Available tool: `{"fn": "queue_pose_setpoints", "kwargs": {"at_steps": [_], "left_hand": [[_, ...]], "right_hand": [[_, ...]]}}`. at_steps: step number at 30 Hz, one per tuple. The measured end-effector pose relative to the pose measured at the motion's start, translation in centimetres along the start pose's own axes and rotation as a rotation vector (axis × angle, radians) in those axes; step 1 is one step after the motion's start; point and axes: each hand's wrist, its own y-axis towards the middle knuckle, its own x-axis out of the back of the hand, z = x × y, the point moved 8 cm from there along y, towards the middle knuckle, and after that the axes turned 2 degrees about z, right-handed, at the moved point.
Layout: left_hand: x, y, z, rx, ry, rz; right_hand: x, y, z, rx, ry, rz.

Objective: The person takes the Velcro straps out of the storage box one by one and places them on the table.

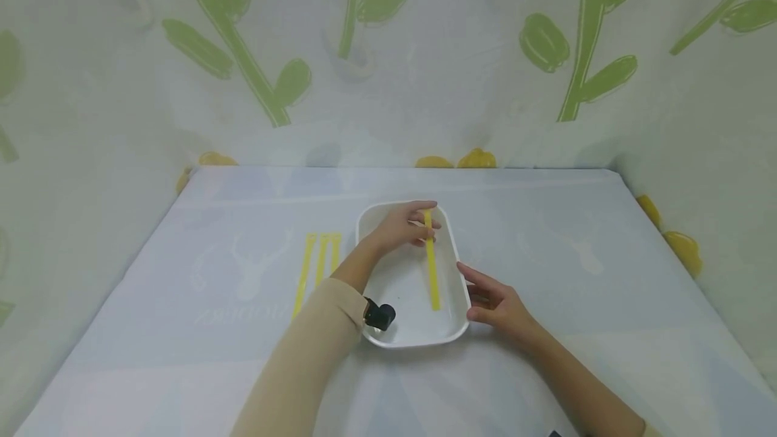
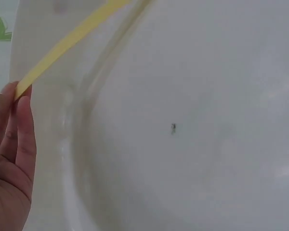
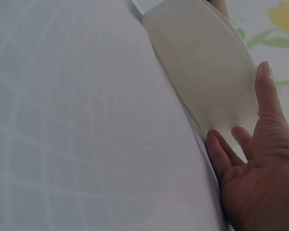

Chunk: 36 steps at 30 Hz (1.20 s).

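Note:
My left hand [image 1: 396, 228] reaches over a white rectangular tub [image 1: 388, 343] and pinches one end of a flat yellow strip [image 1: 432, 272]. The strip runs from the fingertips down toward the near end of the tub in the head view. In the left wrist view the strip [image 2: 62, 45] slants up and right from between thumb and fingers. My right hand [image 1: 499, 305] is at the tub's right side, its fingertips against the outer wall. The right wrist view has the fingers [image 3: 267, 96] spread along that wall [image 3: 202, 62], one reaching up near the rim.
Several more yellow strips [image 1: 320, 258] lie side by side on the table left of the tub, partly hidden by the left sleeve. A small dark speck [image 2: 173, 128] marks the tub floor. Behind the table [image 1: 546, 221] hangs a plant-patterned cloth [image 1: 461, 86].

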Motion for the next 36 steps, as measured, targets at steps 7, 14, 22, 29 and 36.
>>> {"fn": "queue_pose_setpoints", "kwargs": {"at_steps": [7,14,22,29,36], "left_hand": [[0.8,-0.3,-1.5,-0.107,0.028,-0.077],[1.9,-0.7,-1.9,-0.122,-0.131,-0.168],[2.3,-1.0,-3.1,-0.124,-0.167,-0.131],[3.8,-1.1,-4.6,-0.11,-0.126,-0.135],[6.4,-1.9,-6.1,-0.149,-0.165,-0.186]], "right_hand": [[0.0,0.1,0.2,0.026,0.033,0.014],[-0.2,0.2,0.5,0.046,0.05,0.02],[-0.2,0.1,0.7,0.058,0.049,0.03],[0.0,0.1,0.6,0.07,0.052,0.032],[0.1,0.3,0.6,0.09,0.058,0.034]]}}
